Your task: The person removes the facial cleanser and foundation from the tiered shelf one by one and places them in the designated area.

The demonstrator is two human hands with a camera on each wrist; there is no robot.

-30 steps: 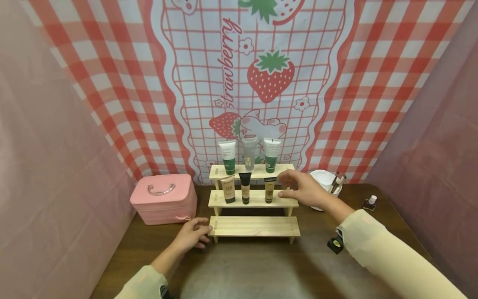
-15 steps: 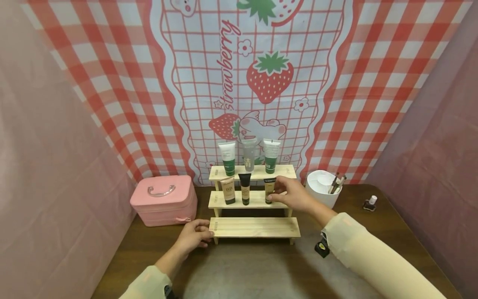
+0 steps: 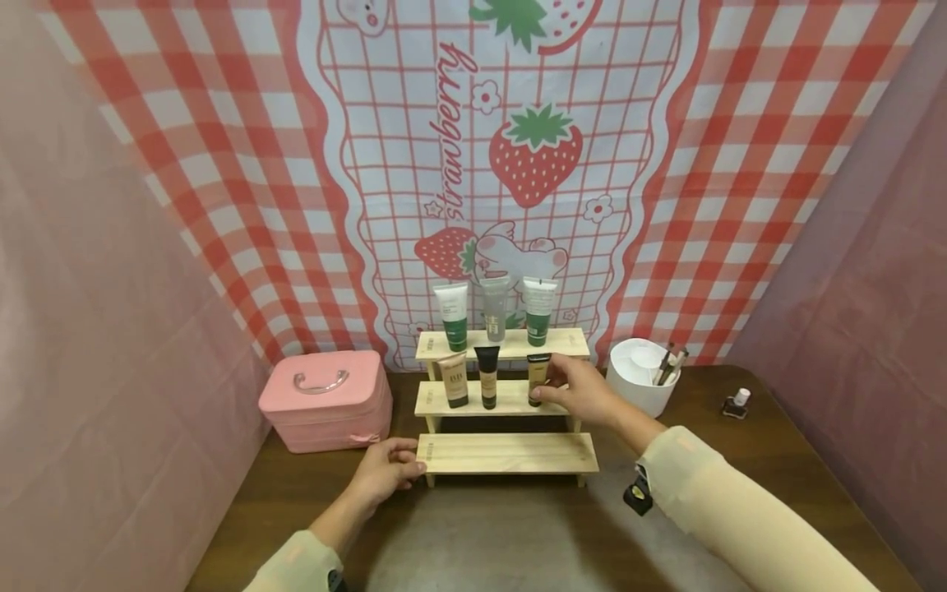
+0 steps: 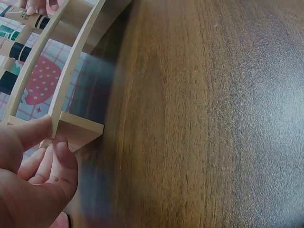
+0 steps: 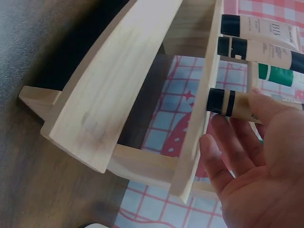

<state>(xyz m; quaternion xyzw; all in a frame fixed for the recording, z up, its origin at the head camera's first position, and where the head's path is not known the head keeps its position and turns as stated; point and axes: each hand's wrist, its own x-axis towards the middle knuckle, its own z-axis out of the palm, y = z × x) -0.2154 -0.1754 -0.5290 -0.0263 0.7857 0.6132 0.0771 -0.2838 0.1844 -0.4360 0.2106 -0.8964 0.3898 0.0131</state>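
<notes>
My right hand (image 3: 586,390) pinches a small beige tube with black ends (image 5: 241,105) at the right of the middle tier, its cap down at the board. My left hand (image 4: 38,166) grips the left end of the lowest board of a three-tier wooden display stand (image 3: 510,454), thumb on one face and fingers on the other. Left of the held tube stand a black-topped foundation tube (image 3: 487,378) and a BB cream tube (image 3: 455,381). On the top tier are two white-and-green tubes (image 3: 454,317) (image 3: 538,314) with a clear grey tube (image 3: 495,311) between them.
A pink vanity case (image 3: 325,401) is left of the stand on the dark wooden table (image 3: 488,543). To the right stand a white holder (image 3: 638,382) with brushes (image 3: 670,363) and a nail polish bottle (image 3: 736,404). A strawberry-print cloth (image 3: 518,99) hangs behind.
My right hand has moved left to the beige tube and taken hold of it; the tube now tilts slightly. My left hand has come closer onto the lowest board's end.
</notes>
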